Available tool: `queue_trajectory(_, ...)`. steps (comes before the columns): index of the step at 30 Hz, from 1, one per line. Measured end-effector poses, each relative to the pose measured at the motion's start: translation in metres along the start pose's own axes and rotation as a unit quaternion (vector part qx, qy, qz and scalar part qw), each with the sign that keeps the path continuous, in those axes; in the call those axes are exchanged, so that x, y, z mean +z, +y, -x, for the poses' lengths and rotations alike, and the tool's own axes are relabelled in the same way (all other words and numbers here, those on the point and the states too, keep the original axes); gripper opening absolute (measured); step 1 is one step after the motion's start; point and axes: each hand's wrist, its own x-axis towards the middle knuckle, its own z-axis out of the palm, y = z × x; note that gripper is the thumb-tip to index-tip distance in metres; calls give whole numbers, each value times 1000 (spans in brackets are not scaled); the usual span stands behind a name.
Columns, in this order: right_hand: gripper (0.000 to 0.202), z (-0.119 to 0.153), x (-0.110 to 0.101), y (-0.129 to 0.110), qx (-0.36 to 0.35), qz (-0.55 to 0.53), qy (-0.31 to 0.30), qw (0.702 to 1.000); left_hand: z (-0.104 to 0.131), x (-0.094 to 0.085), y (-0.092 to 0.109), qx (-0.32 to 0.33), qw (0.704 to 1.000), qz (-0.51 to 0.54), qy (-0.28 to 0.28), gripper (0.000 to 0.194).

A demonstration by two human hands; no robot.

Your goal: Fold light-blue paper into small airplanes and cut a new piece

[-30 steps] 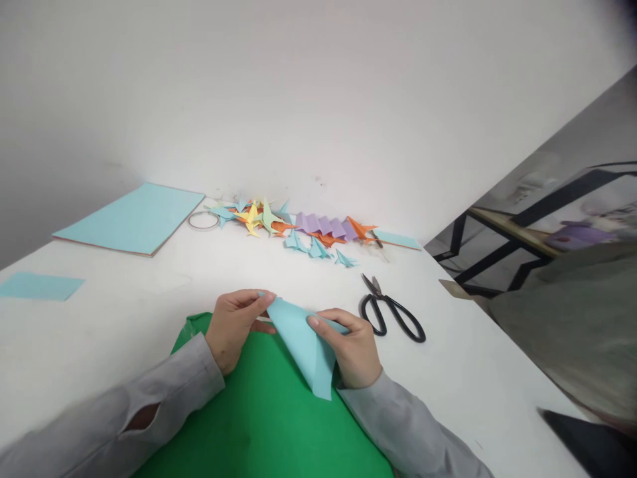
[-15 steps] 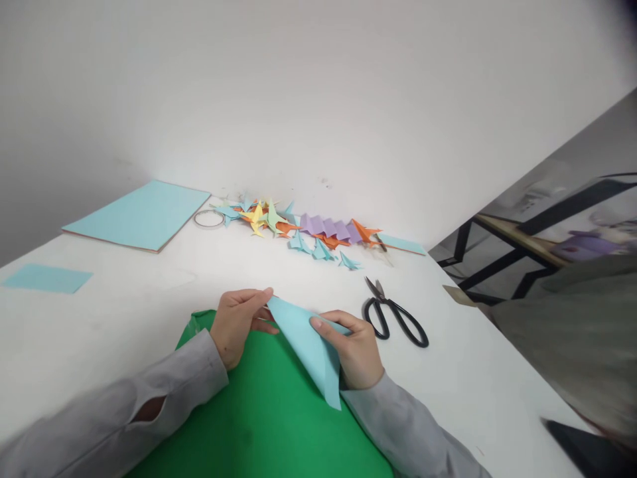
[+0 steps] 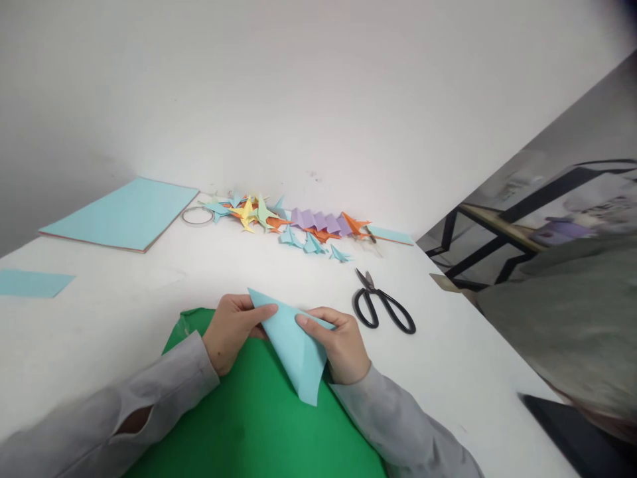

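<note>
A light blue sheet of paper (image 3: 291,342), folded over into a triangle, is held between both hands above a green surface (image 3: 249,411). My left hand (image 3: 236,328) pinches it near the upper left corner, thumb on top and fingers behind. On the right side, my right hand (image 3: 341,338) grips the folded edge, its thumb lying on the front face and its other fingers behind the paper. The paper's lower corner hangs down free. Black-handled scissors (image 3: 381,302) lie with blades partly apart, just beyond my right hand.
Folded paper cranes (image 3: 256,214) and a zigzag purple paper strip (image 3: 321,222) lie by the wall. At the left are a stack of blue sheets (image 3: 124,216), a small blue piece (image 3: 37,283) and a ring (image 3: 197,216). A dark flat object (image 3: 572,431) sits lower right.
My left thumb has moved from the paper's tip onto its face, so the pointed corner now sticks up past it. The whole view has shifted slightly, moving things leftward.
</note>
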Motion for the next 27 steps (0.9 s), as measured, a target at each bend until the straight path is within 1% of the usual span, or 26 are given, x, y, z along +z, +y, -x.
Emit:
queue_trajectory(5,23,1,1,-1,18,-29,-3,999,0,0,1,-3,1000,0,1,23)
queue_trajectory(13,26,0,1,-1,29,-39,-11,999,0,1,2,-4,1000,-4,18,22)
queue_trajectory(27,27,-1,0,2,13,-23,-12,1000,-2,0,1,0,1000,-11,6,23)
